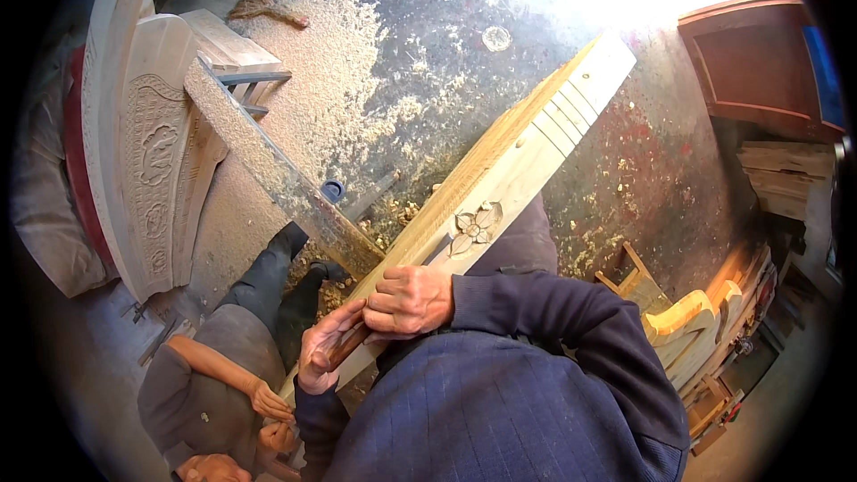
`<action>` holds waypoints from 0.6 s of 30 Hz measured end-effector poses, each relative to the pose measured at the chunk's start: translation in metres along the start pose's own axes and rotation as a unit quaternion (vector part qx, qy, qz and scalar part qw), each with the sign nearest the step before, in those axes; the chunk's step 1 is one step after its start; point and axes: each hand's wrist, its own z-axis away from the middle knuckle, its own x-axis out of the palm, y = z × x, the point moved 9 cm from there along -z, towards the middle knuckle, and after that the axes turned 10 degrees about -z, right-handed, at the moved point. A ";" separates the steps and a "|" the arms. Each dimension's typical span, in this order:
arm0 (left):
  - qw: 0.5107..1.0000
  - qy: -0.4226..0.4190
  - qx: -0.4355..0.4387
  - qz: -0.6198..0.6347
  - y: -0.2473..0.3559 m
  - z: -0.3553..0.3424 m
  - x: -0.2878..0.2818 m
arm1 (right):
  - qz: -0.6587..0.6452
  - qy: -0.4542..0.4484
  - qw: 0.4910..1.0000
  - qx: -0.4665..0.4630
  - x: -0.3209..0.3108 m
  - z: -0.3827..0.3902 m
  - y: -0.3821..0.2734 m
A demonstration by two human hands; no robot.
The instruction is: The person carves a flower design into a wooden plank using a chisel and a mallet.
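While the pale beam (507,177) slants up-right, my right fist (409,302), nearer the carved flower (473,229), grips the dark-bladed tool (437,249), left hand (320,348) curled round its brown handle (349,344)

Near edge of scene: dark navy upper garment (500,411), cloth matte, faint thin lines running down back and sides. Right sleeve (562,303) long, darker, near-black navy, soft folds around elbow, snug at wrist. Left sleeve (319,415) same dark tone, long, partly hidden. Left hand (321,346) bare. Right hand (406,302) bare, apparent narrow ring (367,304) on finger.
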 end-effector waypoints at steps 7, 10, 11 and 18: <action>1.000 0.010 0.006 -0.006 -0.003 0.002 -0.001 | 0.011 -0.026 1.000 -0.010 0.002 0.002 -0.001; 1.000 0.012 0.007 -0.009 -0.002 0.002 -0.001 | 0.020 -0.030 0.999 -0.016 0.001 0.003 -0.001; 1.000 0.012 0.007 -0.010 -0.002 0.002 -0.001 | 0.019 -0.026 0.999 -0.014 0.002 0.004 -0.001; 1.000 0.019 0.011 -0.019 0.001 0.000 0.001 | 0.005 -0.016 1.000 -0.011 0.001 0.003 0.001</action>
